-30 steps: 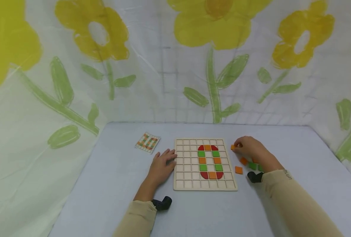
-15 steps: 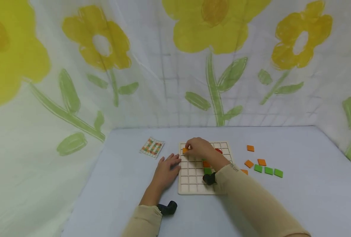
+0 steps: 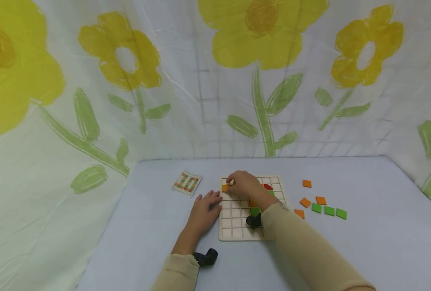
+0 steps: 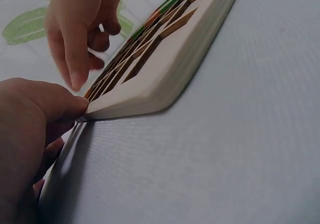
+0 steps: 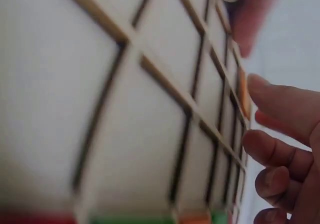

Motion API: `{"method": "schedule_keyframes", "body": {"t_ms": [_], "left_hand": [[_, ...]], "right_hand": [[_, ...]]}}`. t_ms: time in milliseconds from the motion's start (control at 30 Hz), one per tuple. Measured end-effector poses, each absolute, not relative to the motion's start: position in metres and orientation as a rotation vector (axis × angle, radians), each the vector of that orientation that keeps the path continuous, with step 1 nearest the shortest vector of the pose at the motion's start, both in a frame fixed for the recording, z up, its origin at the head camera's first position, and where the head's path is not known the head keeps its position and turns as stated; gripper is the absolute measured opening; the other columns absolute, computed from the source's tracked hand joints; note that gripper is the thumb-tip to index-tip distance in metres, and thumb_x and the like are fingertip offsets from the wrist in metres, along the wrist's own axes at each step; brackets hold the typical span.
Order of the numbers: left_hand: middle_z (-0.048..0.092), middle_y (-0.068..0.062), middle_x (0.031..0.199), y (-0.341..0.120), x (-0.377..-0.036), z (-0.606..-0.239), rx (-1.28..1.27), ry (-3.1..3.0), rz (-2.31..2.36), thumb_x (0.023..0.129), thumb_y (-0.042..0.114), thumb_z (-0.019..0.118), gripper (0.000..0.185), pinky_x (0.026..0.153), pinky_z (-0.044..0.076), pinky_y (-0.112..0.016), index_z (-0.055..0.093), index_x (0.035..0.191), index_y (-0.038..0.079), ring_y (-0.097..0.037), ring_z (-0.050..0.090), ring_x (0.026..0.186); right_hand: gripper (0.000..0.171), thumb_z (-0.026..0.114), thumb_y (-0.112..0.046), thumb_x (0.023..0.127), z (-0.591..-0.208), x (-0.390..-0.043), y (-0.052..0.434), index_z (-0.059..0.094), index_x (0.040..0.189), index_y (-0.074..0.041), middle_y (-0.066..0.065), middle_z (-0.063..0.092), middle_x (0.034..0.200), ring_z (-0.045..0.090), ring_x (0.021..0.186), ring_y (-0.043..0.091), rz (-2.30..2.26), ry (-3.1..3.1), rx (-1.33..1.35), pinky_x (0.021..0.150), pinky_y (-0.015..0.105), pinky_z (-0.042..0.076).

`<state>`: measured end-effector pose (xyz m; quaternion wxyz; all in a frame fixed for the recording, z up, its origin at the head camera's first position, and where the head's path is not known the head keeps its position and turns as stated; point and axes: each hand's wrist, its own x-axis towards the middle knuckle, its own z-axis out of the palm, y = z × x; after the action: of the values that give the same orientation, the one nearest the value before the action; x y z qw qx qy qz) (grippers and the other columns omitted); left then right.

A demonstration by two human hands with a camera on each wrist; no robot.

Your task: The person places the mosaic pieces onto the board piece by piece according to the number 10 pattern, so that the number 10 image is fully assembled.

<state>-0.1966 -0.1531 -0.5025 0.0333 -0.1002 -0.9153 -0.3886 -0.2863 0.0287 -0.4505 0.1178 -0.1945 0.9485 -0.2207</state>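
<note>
A square wooden grid board (image 3: 231, 232) lies on the table. My right hand (image 3: 245, 184) reaches over its upper left part. An orange tile (image 3: 225, 188) sits in a left-column cell near the far edge. In the right wrist view, the orange tile (image 5: 243, 91) lies flat at the board's edge; my right thumb and fingers are parted beside it. My left hand (image 3: 204, 209) lies along the board's left edge, fingers extended, tips at the rim. In the left wrist view, its thumb (image 4: 67, 101) touches the board's edge. My right arm hides much of the coloured tile ring.
A pattern card (image 3: 187, 183) lies left of the board's far corner. To the right are loose orange tiles (image 3: 321, 200) and green tiles (image 3: 329, 211). A sheet with painted yellow flowers (image 3: 260, 18) hangs behind the table (image 3: 157, 218).
My right hand has carried an orange tile from the board's right side to its upper left cell; the fingers have now parted from it. My left hand has stayed at the board's edge.
</note>
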Motion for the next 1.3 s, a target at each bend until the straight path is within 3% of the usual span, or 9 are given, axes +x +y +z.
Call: {"method": "schedule_keyframes", "body": {"t_ms": [167,367,633,933,1133,1300], "left_hand": [[0.058,-0.003,0.141,-0.15,-0.197,-0.504,-0.275,-2.827,-1.179,0.093,0.019,0.066,0.029,0.122,0.018,-0.053,0.07,0.121,0.012,-0.024,0.043,0.141],[0.058,-0.001,0.141,-0.151,-0.196,-0.497,-0.217,-2.839,-1.171,0.092,0.019,0.067,0.03,0.123,0.016,-0.05,0.07,0.121,0.013,-0.022,0.043,0.141],[0.057,0.001,0.142,-0.152,-0.197,-0.499,-0.182,-2.851,-1.184,0.093,0.02,0.066,0.03,0.124,0.015,-0.047,0.07,0.122,0.014,-0.02,0.042,0.142],[0.057,0.002,0.142,-0.15,-0.197,-0.505,-0.201,-2.844,-1.202,0.094,0.021,0.065,0.03,0.124,0.014,-0.048,0.07,0.122,0.014,-0.019,0.041,0.142],[0.056,0.002,0.143,-0.151,-0.198,-0.505,-0.212,-2.851,-1.192,0.094,0.022,0.065,0.03,0.124,0.014,-0.048,0.07,0.122,0.014,-0.019,0.04,0.143],[0.056,0.0,0.142,-0.151,-0.198,-0.506,-0.239,-2.834,-1.208,0.094,0.021,0.065,0.03,0.123,0.014,-0.05,0.07,0.122,0.013,-0.021,0.041,0.143]], "right_hand": [[0.035,0.069,-0.03,0.092,-0.436,-0.293,0.083,0.068,0.122,-0.011,0.008,0.069,0.109,0.064,0.091,0.021,-0.733,2.765,-0.513,0.079,0.04,0.055],[0.046,0.07,-0.029,0.09,-0.426,-0.304,0.185,0.062,0.128,-0.004,0.017,0.063,0.109,0.06,0.085,0.026,-0.723,2.786,-0.314,0.069,0.037,0.052],[0.055,0.069,-0.034,0.089,-0.446,-0.298,0.26,0.057,0.129,0.001,0.029,0.057,0.119,0.057,0.1,0.038,-0.601,2.736,-0.14,0.08,0.049,0.051],[0.037,0.062,-0.031,0.096,-0.456,-0.298,0.25,0.062,0.112,0.003,0.018,0.06,0.099,0.053,0.086,0.029,-0.61,2.813,-0.169,0.075,0.042,0.048],[0.036,0.064,-0.032,0.095,-0.441,-0.298,0.189,0.064,0.116,-0.003,0.011,0.06,0.093,0.052,0.079,0.023,-0.672,2.817,-0.393,0.065,0.034,0.045],[0.032,0.068,-0.033,0.093,-0.431,-0.291,0.133,0.065,0.112,-0.007,0.005,0.063,0.091,0.055,0.076,0.019,-0.688,2.74,-0.598,0.067,0.033,0.05]]}}
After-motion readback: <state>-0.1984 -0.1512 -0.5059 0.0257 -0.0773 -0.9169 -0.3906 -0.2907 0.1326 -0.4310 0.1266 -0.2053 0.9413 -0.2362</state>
